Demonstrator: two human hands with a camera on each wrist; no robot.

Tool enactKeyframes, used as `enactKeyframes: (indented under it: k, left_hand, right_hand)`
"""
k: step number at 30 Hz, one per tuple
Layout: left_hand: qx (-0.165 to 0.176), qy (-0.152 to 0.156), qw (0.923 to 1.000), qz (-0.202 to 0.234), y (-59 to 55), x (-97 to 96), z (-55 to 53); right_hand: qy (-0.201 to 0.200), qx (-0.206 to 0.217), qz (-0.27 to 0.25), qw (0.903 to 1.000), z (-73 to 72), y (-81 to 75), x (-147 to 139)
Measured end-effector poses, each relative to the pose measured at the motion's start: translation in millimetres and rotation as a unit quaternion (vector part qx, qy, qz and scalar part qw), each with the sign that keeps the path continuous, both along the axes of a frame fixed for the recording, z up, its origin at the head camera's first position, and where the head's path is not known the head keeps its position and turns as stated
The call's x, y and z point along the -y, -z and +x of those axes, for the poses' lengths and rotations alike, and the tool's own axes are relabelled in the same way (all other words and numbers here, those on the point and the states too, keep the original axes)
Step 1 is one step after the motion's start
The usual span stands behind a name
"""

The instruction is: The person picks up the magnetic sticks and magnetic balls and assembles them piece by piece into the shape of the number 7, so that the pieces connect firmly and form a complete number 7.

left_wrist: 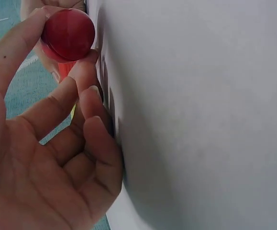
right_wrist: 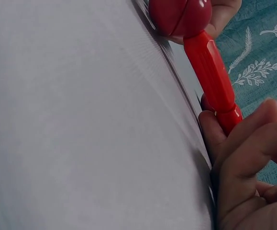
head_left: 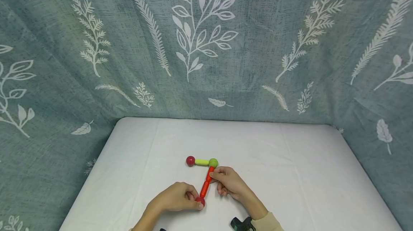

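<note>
On the white table, toy building rods and balls form a bent chain. My left hand (head_left: 177, 198) pinches the near red ball (head_left: 200, 202) between thumb and fingers; in the left wrist view this red ball (left_wrist: 69, 36) has a seam, and the other fingers curl loosely below it. Two red rods in line, the lower red rod (head_left: 204, 190) and the upper red rod (head_left: 210, 169), run from it to a green ball (head_left: 213, 162). My right hand (head_left: 231, 183) pinches the upper rod near their joint. The right wrist view shows the lower red rod (right_wrist: 211, 72) meeting the red ball.
From the green ball a yellow-green rod (head_left: 202, 162) extends left to a second red ball (head_left: 190, 160). A dark device (head_left: 242, 224) is strapped at the right wrist by the beige sleeve (head_left: 268, 222). Leaf-patterned green cloth (head_left: 248, 80) hangs behind the white table (head_left: 274, 152).
</note>
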State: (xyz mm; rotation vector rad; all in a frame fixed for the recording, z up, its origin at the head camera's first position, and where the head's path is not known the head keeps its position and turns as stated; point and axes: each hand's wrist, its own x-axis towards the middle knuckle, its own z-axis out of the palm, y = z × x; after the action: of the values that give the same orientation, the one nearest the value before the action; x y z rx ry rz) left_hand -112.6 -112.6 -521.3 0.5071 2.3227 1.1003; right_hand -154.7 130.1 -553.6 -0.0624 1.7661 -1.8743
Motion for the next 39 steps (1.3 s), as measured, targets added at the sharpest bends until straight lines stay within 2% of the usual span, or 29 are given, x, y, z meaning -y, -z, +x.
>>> enactKeyframes:
  k: [7, 9, 12, 16, 20, 23, 29, 39]
  left_hand:
    - [-0.016, -0.004, 0.9996, -0.022, -1.2, 1.2, 3.6]
    - [-0.023, -0.001, 0.9994, -0.024, -1.9, 3.0, 2.8]
    - [-0.035, -0.011, 0.9989, -0.027, -3.8, 6.8, -2.1]
    - [-0.067, -0.058, 0.9954, -0.035, -8.0, 12.2, -18.0]
    - [-0.122, -0.114, 0.9848, -0.048, -11.4, 14.9, -38.6]
    - [-0.151, -0.133, 0.9776, -0.061, -9.5, 14.2, -52.6]
    - [-0.154, -0.109, 0.98, -0.063, 1.3, 8.3, -72.4]
    - [-0.155, -0.094, 0.9816, -0.061, 4.0, -1.8, -85.4]
  right_hand:
    - [0.004, -0.002, 0.0, 1.0, 0.6, 1.6, 0.4]
    - [0.005, -0.005, 0.0, 1.0, 0.9, 1.3, 0.5]
    - [0.007, -0.007, 0.003, 0.9999, 1.5, 0.6, 0.5]
    - [0.009, -0.007, 0.007, 0.9999, 2.3, -0.3, 0.5]
    - [0.01, -0.006, 0.004, 0.9999, 2.9, -0.9, 0.6]
    - [0.01, -0.006, 0.0, 0.9999, 3.4, -1.3, 0.8]
    - [0.01, -0.005, -0.006, 0.9999, 4.3, -0.4, 0.7]
    - [0.023, -0.012, 0.001, 0.9997, 1.7, -2.8, -6.3]
